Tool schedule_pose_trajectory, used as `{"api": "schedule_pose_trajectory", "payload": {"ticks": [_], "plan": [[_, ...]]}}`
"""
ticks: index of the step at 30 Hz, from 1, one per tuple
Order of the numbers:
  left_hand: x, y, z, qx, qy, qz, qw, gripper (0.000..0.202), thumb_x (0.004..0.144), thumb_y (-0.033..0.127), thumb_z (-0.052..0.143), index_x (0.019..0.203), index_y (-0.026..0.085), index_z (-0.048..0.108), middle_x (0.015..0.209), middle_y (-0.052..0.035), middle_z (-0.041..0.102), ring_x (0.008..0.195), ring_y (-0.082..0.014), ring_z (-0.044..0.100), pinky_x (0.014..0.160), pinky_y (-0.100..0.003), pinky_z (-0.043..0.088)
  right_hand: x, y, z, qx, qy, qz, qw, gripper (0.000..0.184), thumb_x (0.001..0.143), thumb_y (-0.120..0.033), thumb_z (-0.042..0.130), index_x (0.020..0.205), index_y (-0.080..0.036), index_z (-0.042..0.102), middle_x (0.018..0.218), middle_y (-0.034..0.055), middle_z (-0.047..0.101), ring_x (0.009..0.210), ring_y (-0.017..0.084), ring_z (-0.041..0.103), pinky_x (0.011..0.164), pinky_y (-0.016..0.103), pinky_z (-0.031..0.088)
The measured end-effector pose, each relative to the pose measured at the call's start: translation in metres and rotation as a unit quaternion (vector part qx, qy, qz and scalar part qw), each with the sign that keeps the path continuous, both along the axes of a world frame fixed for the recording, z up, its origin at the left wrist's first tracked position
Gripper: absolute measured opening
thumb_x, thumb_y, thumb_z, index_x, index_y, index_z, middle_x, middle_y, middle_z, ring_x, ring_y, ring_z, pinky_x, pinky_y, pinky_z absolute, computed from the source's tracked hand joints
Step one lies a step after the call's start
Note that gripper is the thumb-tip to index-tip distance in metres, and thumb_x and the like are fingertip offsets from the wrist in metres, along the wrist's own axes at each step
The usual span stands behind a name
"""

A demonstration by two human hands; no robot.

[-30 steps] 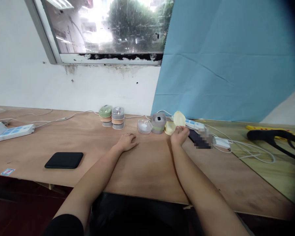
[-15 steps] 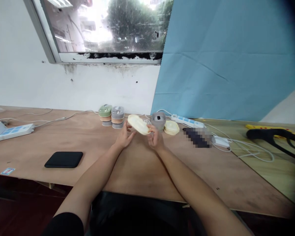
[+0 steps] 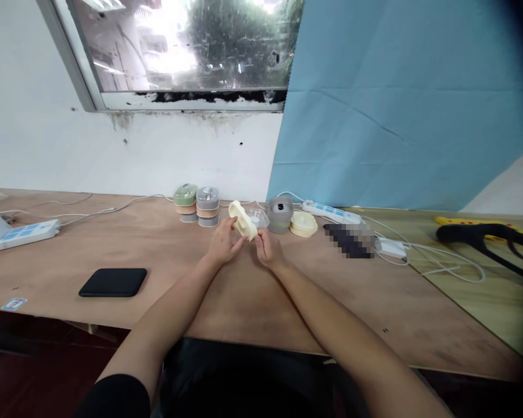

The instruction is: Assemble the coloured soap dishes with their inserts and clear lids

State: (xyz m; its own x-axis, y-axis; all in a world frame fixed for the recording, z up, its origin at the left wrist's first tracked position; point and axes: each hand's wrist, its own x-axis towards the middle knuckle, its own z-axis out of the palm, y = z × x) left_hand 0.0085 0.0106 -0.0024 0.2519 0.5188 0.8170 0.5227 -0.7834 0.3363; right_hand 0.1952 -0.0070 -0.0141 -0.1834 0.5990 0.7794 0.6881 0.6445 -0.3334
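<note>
my right hand [image 3: 269,248] pinches the right, near end of a cream piece [image 3: 243,220], and my left hand [image 3: 222,242] is closed on its left side. i hold it tilted over the far middle of the table [image 3: 253,307], just left of a clear container [image 3: 260,218]. right of that stand a grey container [image 3: 280,217] and a stack of cream pieces [image 3: 304,224]. farther left, near the wall [image 3: 192,154], are a green-topped stack [image 3: 185,197] and a grey-topped stack [image 3: 208,200]. a flat black case [image 3: 113,283] lies at the near left, well apart from my hands.
</note>
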Motion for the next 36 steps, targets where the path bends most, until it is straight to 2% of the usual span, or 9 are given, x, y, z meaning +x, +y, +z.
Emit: {"api": "schedule_pose_trajectory", "payload": {"ticks": [3, 5, 8, 12, 19, 23, 27, 31, 36], "plan": [[-0.008, 0.008, 0.001, 0.015, -0.053, 0.106, 0.993, 0.058, 0.087, 0.041, 0.055, 0.134, 0.014, 0.037, 0.133, -0.0189, 0.046, 0.123, -0.0278, 0.045, 0.100, -0.044, 0.040, -0.004, -0.002, 0.002, -0.048, 0.067, 0.045, 0.996, 0.021, 0.095, -0.032, 0.035, 0.088, -0.022, 0.052, 0.069, 0.0010, 0.057, 0.063, 0.018, 0.054, 0.062, 0.029, 0.039], [-0.016, 0.015, 0.000, -0.013, -0.049, 0.150, 0.987, 0.049, 0.087, 0.039, 0.054, 0.129, 0.015, 0.046, 0.129, -0.0166, 0.051, 0.123, -0.0287, 0.045, 0.102, -0.045, 0.038, -0.006, -0.002, 0.003, -0.086, 0.100, 0.078, 0.988, 0.023, 0.094, -0.032, 0.035, 0.080, -0.022, 0.050, 0.064, -0.0013, 0.053, 0.060, 0.016, 0.051, 0.061, 0.028, 0.039], [-0.024, 0.022, -0.004, -0.102, 0.006, 0.122, 0.987, 0.034, 0.087, 0.035, 0.052, 0.114, 0.017, 0.060, 0.111, -0.0107, 0.064, 0.106, -0.0254, 0.057, 0.094, -0.041, 0.044, -0.005, 0.002, 0.003, -0.131, 0.113, 0.084, 0.981, 0.026, 0.091, -0.031, 0.038, 0.068, -0.022, 0.047, 0.058, -0.0030, 0.049, 0.058, 0.015, 0.048, 0.058, 0.026, 0.037], [-0.025, 0.021, -0.006, -0.191, 0.039, 0.085, 0.977, 0.030, 0.085, 0.037, 0.052, 0.105, 0.019, 0.065, 0.096, -0.0058, 0.068, 0.085, -0.0194, 0.061, 0.077, -0.032, 0.048, 0.005, 0.012, 0.000, -0.131, 0.138, -0.011, 0.982, 0.026, 0.088, -0.032, 0.040, 0.067, -0.021, 0.052, 0.059, -0.0020, 0.053, 0.059, 0.016, 0.050, 0.056, 0.026, 0.036], [-0.021, 0.017, -0.007, -0.250, 0.184, 0.037, 0.950, 0.029, 0.083, 0.042, 0.053, 0.081, 0.020, 0.071, 0.081, -0.0042, 0.066, 0.073, -0.0171, 0.060, 0.066, -0.028, 0.044, 0.047, 0.036, -0.002, -0.009, 0.194, -0.193, 0.962, 0.027, 0.083, -0.032, 0.047, 0.101, -0.017, 0.060, 0.092, 0.0076, 0.063, 0.075, 0.019, 0.056, 0.072, 0.033, 0.046], [-0.021, 0.019, -0.010, -0.254, 0.203, 0.034, 0.945, 0.029, 0.082, 0.042, 0.053, 0.095, 0.022, 0.070, 0.089, -0.0044, 0.066, 0.077, -0.0185, 0.061, 0.069, -0.029, 0.045, 0.073, 0.047, -0.003, 0.037, 0.187, -0.248, 0.950, 0.046, 0.085, -0.033, 0.046, 0.127, -0.016, 0.048, 0.118, 0.0160, 0.053, 0.101, 0.024, 0.054, 0.087, 0.042, 0.046], [-0.021, 0.020, -0.013, -0.253, 0.203, 0.028, 0.945, 0.031, 0.083, 0.043, 0.053, 0.098, 0.021, 0.069, 0.089, -0.0047, 0.067, 0.079, -0.0191, 0.062, 0.072, -0.030, 0.047, 0.081, 0.051, -0.005, 0.042, 0.167, -0.259, 0.950, 0.054, 0.089, -0.037, 0.043, 0.139, -0.018, 0.036, 0.136, 0.0188, 0.038, 0.128, 0.028, 0.038, 0.103, 0.051, 0.035], [-0.021, 0.021, -0.013, -0.256, 0.199, 0.027, 0.946, 0.033, 0.083, 0.044, 0.053, 0.100, 0.021, 0.069, 0.091, -0.0049, 0.067, 0.080, -0.0195, 0.062, 0.071, -0.029, 0.047, 0.076, 0.053, -0.007, 0.006, 0.107, -0.230, 0.967, 0.056, 0.089, -0.036, 0.044, 0.142, -0.020, 0.035, 0.149, 0.0162, 0.023, 0.139, 0.030, 0.022, 0.108, 0.054, 0.028], [-0.019, 0.019, -0.011, -0.258, 0.203, 0.027, 0.944, 0.032, 0.083, 0.043, 0.052, 0.100, 0.022, 0.069, 0.091, -0.0051, 0.068, 0.080, -0.0200, 0.062, 0.070, -0.029, 0.047, 0.070, 0.055, -0.011, -0.029, 0.049, -0.196, 0.979, 0.052, 0.086, -0.026, 0.045, 0.137, -0.020, 0.043, 0.148, 0.0162, 0.027, 0.137, 0.031, 0.027, 0.107, 0.056, 0.030]]}}
